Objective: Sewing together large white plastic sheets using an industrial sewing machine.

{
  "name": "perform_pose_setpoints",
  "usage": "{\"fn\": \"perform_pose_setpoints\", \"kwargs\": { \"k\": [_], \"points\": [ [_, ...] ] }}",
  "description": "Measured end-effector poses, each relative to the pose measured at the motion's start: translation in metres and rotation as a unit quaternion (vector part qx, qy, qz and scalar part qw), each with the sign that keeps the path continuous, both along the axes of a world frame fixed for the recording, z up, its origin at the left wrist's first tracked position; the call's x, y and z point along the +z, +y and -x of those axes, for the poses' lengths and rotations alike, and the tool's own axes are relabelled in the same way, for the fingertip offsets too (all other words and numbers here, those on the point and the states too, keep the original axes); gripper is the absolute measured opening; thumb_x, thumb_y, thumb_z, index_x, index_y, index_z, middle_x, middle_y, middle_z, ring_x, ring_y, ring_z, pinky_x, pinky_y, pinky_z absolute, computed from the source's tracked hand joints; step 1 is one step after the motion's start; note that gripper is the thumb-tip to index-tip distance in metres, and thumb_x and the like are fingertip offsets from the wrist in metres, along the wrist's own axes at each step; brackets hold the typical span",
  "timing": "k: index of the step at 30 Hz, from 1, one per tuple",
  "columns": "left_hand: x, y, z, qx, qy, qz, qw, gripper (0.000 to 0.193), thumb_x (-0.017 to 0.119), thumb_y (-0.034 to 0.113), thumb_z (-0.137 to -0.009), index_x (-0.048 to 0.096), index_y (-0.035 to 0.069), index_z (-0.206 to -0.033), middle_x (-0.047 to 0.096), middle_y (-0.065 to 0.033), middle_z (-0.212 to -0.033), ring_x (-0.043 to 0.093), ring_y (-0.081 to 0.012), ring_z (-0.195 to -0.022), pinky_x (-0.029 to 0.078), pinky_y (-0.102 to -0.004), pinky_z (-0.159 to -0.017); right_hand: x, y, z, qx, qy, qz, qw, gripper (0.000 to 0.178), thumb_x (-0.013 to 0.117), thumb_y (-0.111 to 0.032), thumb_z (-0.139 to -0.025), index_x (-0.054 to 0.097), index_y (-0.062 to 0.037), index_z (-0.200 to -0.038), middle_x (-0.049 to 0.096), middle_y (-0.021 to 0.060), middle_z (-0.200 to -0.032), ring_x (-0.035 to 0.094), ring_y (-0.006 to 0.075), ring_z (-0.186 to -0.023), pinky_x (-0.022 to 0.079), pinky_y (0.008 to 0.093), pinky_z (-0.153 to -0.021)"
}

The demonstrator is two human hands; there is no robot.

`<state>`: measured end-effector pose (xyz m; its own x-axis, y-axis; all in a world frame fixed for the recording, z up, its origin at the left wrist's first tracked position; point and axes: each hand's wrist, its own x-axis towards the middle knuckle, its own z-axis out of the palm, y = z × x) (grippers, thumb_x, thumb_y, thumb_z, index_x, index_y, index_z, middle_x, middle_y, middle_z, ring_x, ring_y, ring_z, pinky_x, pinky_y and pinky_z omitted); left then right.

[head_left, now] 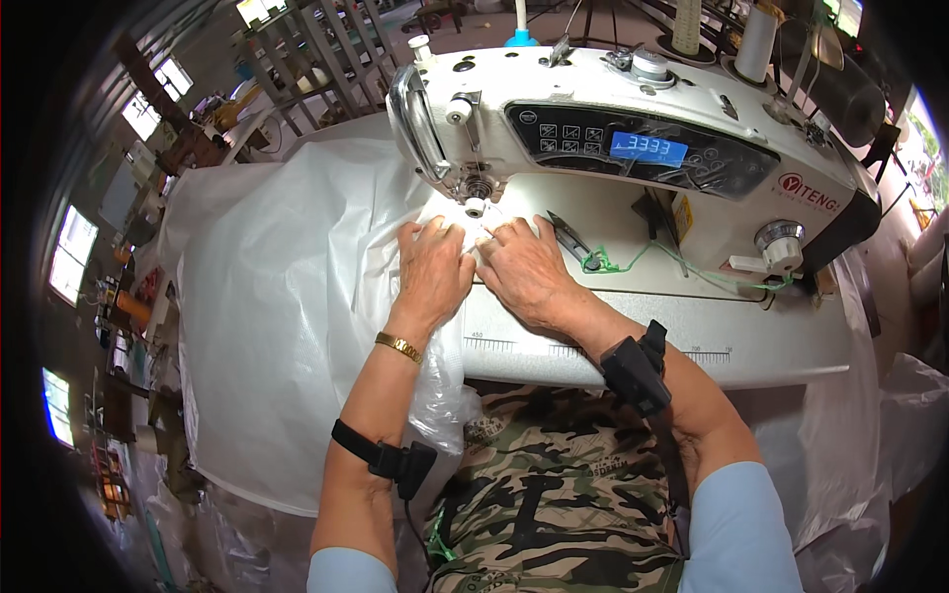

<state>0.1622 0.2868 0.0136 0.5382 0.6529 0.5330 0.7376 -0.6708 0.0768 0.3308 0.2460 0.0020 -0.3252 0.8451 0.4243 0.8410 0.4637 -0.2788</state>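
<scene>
Both my hands are at the needle area of a white sewing machine (405, 109), under its bright lamp. My left hand (432, 272), fingers bent and close together, grips the edge of a translucent white plastic-like sheet (267, 267). Beside it my right hand (526, 269) has its fingers curled down at the sheet's edge, just right of the presser foot area. The glare and my fingers hide the exact grip and the seam. The sheet spreads widely to the left and hangs down. Thread snips (571, 240) lie right of my right hand, tied to a green cord (633, 265).
The machine's control panel has a lit blue display (647, 149). A round knob (781, 244) sits at the right. Thread cones (755, 44) stand behind. The table's front edge (643, 368) carries a ruler scale. A metal rack (314, 74) stands at the far left.
</scene>
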Motion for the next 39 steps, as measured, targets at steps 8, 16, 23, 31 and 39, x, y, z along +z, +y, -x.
{"fn": "perform_pose_setpoints", "kwargs": {
  "k": [8,16,23,31,39],
  "points": [
    [0.003,0.000,-0.006,0.026,0.007,0.022,0.999,0.008,0.065,0.008,-0.079,0.061,0.004,-0.085,0.066,-0.0128,-0.084,0.061,-0.0275,-0.099,0.037,-0.0477,-0.100,0.001,0.014,-0.003,-0.042,0.338,-0.031,0.940,0.030,0.061,-0.026,-0.093,0.066,0.0014,-0.105,0.069,0.0225,-0.103,0.062,0.0422,-0.100,0.044,0.0495,-0.095],
    [-0.007,0.003,-0.004,-0.001,-0.025,-0.009,1.000,0.010,0.060,0.004,-0.080,0.051,0.004,-0.079,0.055,-0.0133,-0.079,0.057,-0.0314,-0.086,0.038,-0.0461,-0.095,0.004,0.037,-0.005,-0.076,0.356,-0.037,0.931,0.031,0.061,-0.028,-0.095,0.070,0.0009,-0.098,0.070,0.0246,-0.089,0.066,0.0433,-0.085,0.051,0.0471,-0.078],
    [-0.006,0.000,-0.001,-0.011,-0.023,-0.008,1.000,0.009,0.057,0.003,-0.081,0.049,0.003,-0.080,0.054,-0.0141,-0.079,0.056,-0.0328,-0.085,0.038,-0.0473,-0.096,-0.007,0.048,-0.006,-0.057,0.415,-0.008,0.908,0.025,0.066,-0.020,-0.095,0.070,0.0032,-0.102,0.074,0.0149,-0.092,0.067,0.0238,-0.082,0.051,0.0362,-0.079],
    [-0.009,-0.020,0.011,-0.009,-0.009,0.004,1.000,0.014,0.055,0.002,-0.084,0.059,-0.001,-0.097,0.064,-0.0192,-0.101,0.061,-0.0313,-0.103,0.034,-0.0486,-0.106,-0.005,0.047,-0.013,-0.059,0.403,0.011,0.913,0.034,0.063,-0.034,-0.093,0.074,-0.0027,-0.099,0.072,0.0193,-0.089,0.068,0.0382,-0.083,0.052,0.0432,-0.078],
    [-0.004,-0.018,0.010,0.010,0.019,0.045,0.999,0.019,0.055,0.004,-0.085,0.060,-0.002,-0.103,0.065,-0.0190,-0.102,0.062,-0.0308,-0.106,0.032,-0.0496,-0.109,-0.007,0.047,-0.015,-0.041,0.400,0.012,0.916,0.031,0.063,-0.026,-0.096,0.069,0.0037,-0.100,0.073,0.0144,-0.086,0.068,0.0233,-0.080,0.051,0.0357,-0.077]
  ]
}}
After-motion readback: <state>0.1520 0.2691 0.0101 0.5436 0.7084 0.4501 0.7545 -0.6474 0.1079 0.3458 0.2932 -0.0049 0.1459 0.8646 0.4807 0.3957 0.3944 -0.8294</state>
